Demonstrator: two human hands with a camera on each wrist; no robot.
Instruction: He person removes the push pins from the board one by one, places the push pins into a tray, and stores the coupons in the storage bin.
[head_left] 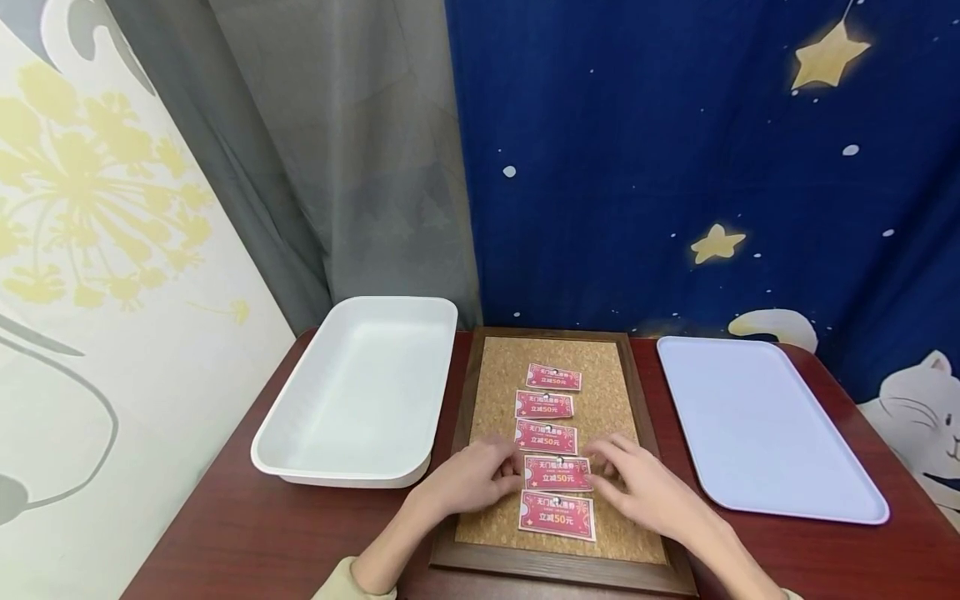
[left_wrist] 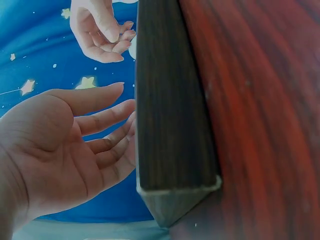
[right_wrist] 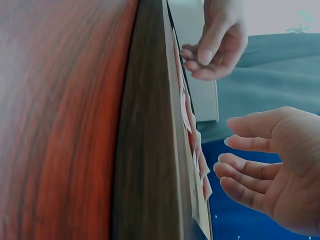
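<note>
A brown-framed cork board (head_left: 495, 358) lies on the table with several pink coupons in a column down its middle, each with a small pin near its top edge. My left hand (head_left: 474, 477) is at the left end of the second coupon from the front (head_left: 557, 478), fingers loosely bent. On the opposite side, my right hand (head_left: 641, 487) has its thumb and fingers spread by that coupon's right end. Nothing shows between the fingers of either hand in the wrist views. The front coupon (head_left: 557, 517) lies just below both hands, slightly slanted.
A deep white tub (head_left: 270, 446) stands left of the board. To the right lies a shallow pale-lilac tray (head_left: 765, 425). Dark red wood of the table (head_left: 225, 533) shows around them. Behind hang a grey curtain (head_left: 390, 167) and a blue star-patterned curtain (head_left: 600, 167).
</note>
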